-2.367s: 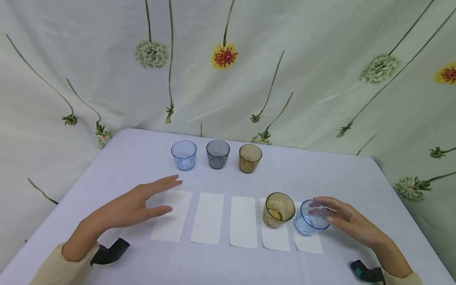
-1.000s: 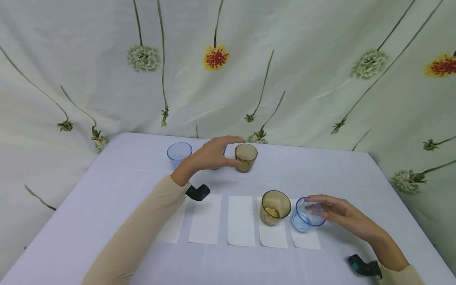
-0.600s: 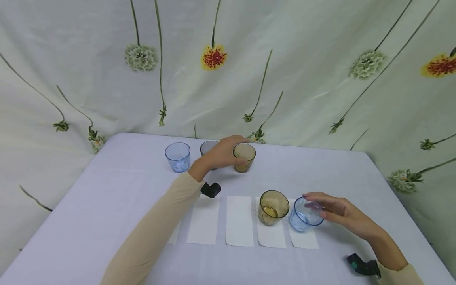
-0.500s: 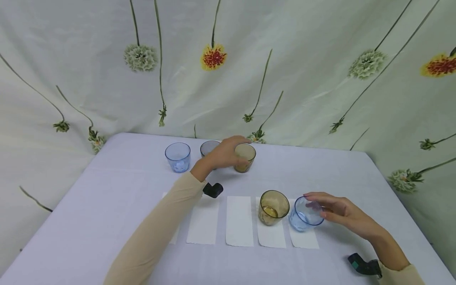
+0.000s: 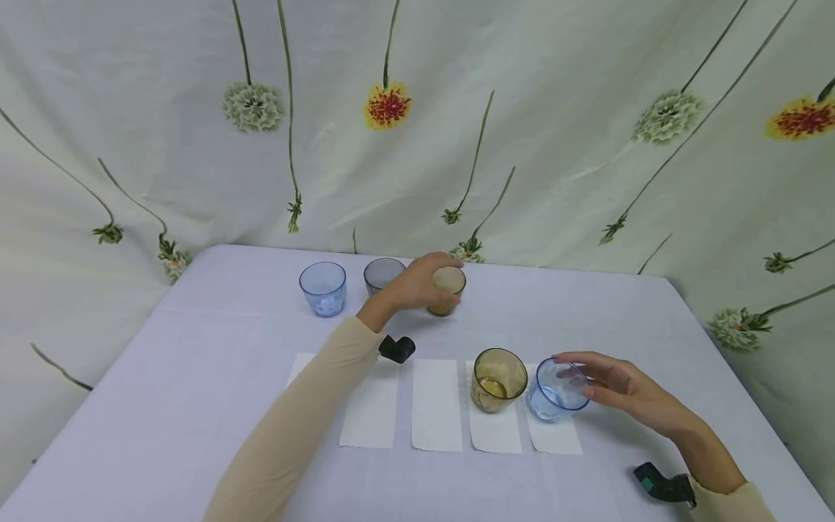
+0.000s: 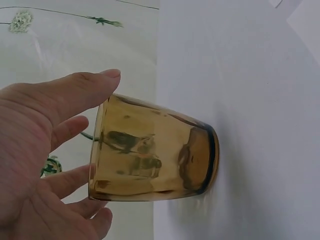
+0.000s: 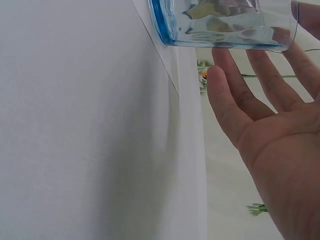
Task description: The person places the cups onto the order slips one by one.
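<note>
At the back of the table, my left hand [image 5: 420, 283] grips an amber glass [image 5: 450, 280] near its rim. The left wrist view has the thumb on one side of that glass [image 6: 150, 150] and the fingers on the other; its base is on the table. My right hand [image 5: 629, 391] holds a light blue glass [image 5: 551, 402] by the rim, thumb on the near side. This blue glass stands on the rightmost white paper strip [image 5: 557, 438]. Just left of it, a second amber glass [image 5: 492, 395] stands on the neighbouring strip [image 5: 496, 435].
A grey glass [image 5: 381, 275], partly behind my left hand, and another blue glass [image 5: 324, 290] stand in the back row. More paper strips [image 5: 437, 406] lie towards the left, some partly under my left sleeve [image 5: 306, 413]. Flower-printed cloth [image 5: 554, 145] hangs behind the table.
My left hand has gone from above the left paper strips to the back row and closed round the amber glass there. My right hand has stayed at the blue glass.
</note>
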`<action>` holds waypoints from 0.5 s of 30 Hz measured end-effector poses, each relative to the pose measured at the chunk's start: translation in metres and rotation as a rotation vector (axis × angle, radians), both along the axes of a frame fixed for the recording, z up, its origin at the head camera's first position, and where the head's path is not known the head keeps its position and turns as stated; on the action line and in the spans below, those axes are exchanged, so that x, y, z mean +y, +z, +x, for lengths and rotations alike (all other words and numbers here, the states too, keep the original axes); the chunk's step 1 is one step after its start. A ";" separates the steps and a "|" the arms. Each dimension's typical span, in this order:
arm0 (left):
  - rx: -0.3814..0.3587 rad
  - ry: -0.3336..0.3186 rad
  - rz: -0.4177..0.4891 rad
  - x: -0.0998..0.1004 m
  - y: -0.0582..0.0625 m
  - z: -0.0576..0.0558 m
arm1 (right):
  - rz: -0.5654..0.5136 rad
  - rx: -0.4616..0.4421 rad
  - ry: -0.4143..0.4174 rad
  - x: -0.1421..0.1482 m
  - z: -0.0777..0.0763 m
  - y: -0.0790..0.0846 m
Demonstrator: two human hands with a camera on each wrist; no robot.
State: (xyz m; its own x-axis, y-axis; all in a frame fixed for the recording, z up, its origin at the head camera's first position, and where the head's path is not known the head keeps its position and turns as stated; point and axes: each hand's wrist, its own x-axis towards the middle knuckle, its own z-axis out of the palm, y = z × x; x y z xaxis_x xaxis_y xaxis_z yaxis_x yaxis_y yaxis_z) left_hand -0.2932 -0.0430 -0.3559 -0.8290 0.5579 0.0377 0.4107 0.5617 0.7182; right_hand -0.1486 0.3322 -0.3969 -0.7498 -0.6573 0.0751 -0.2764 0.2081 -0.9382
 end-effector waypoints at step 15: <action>-0.095 0.042 0.215 0.000 -0.019 -0.003 | 0.040 -0.020 -0.046 0.001 0.000 -0.001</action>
State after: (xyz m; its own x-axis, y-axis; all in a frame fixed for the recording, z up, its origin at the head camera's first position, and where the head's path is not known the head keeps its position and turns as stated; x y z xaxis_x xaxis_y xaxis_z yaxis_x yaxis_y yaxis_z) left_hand -0.2959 -0.0432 -0.3750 -0.8570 0.5102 0.0727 0.3152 0.4073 0.8572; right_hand -0.1485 0.3333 -0.3983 -0.7806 -0.6241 0.0339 -0.2465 0.2576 -0.9343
